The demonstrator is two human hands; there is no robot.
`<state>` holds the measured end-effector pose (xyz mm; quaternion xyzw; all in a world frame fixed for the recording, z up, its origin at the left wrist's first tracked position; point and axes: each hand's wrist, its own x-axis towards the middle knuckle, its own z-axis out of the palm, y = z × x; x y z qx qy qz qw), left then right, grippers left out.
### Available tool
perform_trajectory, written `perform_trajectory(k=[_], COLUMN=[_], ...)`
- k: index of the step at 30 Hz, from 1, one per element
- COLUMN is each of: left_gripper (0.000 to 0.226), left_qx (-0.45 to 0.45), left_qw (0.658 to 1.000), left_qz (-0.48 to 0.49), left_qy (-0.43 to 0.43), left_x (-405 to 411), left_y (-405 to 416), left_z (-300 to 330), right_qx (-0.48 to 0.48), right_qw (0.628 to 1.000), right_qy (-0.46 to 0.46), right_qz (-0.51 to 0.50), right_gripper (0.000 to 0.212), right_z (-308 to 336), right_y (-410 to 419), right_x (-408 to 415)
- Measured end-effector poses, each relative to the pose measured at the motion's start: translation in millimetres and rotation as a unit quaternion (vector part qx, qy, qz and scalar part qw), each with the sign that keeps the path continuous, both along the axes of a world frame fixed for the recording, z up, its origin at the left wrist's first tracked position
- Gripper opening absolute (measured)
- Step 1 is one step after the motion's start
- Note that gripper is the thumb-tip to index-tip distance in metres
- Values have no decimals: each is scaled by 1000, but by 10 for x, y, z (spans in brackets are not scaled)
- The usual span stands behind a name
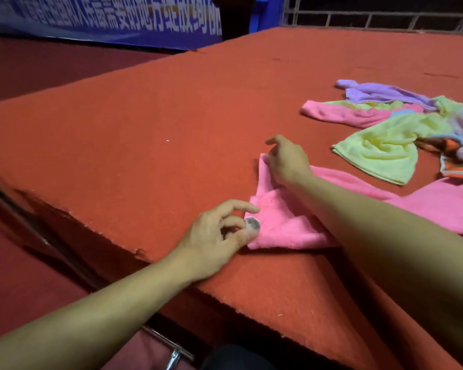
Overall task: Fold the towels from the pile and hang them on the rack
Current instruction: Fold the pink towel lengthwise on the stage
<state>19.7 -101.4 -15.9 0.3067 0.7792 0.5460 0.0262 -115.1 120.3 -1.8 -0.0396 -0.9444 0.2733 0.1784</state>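
Observation:
A pink towel (284, 222) lies rumpled on the red carpeted platform (150, 124), stretching right toward the frame edge. My left hand (219, 236) pinches its near left corner, where a small white tag shows by the thumb. My right hand (286, 161) grips the towel's far left corner with curled fingers, my forearm crossing over the cloth. The pile of towels (401, 124) sits at the right: purple, pink, yellow-green and an orange patterned one. No rack is in view.
The platform's frayed front edge (145, 255) runs diagonally below my left hand, with a drop to a lower red floor. A metal bar (169, 343) shows at the bottom. A blue banner (104, 20) and a white railing (385, 20) stand behind.

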Motion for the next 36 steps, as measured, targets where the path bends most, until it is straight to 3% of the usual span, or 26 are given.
perform_trajectory(k=[9, 12, 15, 19, 26, 30, 36], left_gripper=[21, 27, 26, 34, 24, 22, 32], left_qx=[103, -27, -203, -152, -100, -77, -104], left_qw=[991, 996, 976, 979, 967, 980, 976], left_qz=[46, 64, 78, 129, 157, 102, 37], left_qy=[73, 47, 15, 48, 174, 153, 188], left_x=[-514, -656, -716, -653, -482, -185, 255], left_y=[-997, -1259, -1363, -1253, -454, 424, 1796], left_z=[662, 564, 291, 284, 361, 287, 84], right_qx=[-103, -43, -8, -19, 1, 30, 4], right_qw=[986, 997, 990, 991, 993, 995, 999], right_qy=[132, 31, -83, -29, 21, 11, 39], right_qz=[12, 59, 113, 131, 113, 94, -26], right_gripper=[31, 47, 69, 61, 48, 47, 43], right_z=[825, 658, 332, 250, 324, 273, 91], right_y=[-344, -563, -656, -516, 187, 723, 1624], right_x=[-546, -645, -613, -285, 906, 1598, 2325])
